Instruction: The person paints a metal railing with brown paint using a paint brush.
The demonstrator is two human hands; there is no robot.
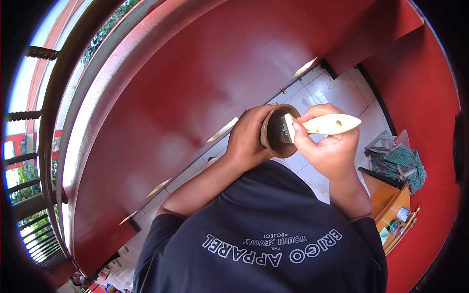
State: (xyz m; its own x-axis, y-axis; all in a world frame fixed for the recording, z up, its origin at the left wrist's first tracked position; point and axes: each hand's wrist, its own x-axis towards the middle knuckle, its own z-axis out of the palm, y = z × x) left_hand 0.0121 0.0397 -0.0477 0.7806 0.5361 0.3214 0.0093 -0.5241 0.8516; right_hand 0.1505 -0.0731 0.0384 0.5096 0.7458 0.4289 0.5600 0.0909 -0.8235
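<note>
My left hand [248, 134] is wrapped round the side of a brown cup-like container [289, 150], its open mouth tilted toward me. The inside looks dark. In my right hand [331, 149] is a paintbrush [337, 124] with a pale cream handle, pinched near its head. The handle points right, and a hole shows near its end. The brush's head lies at the container's mouth, with its bristles reaching inside. Both hands are held close together in front of my black shirt [273, 219].
A glossy red wall [161, 117] runs along the left, with barred window openings [36, 117] beyond it. White floor tiles [342, 93] lie below. To the right are a green checked cloth [398, 166] and a wooden shelf [386, 195] with small jars [395, 227], beside another red wall.
</note>
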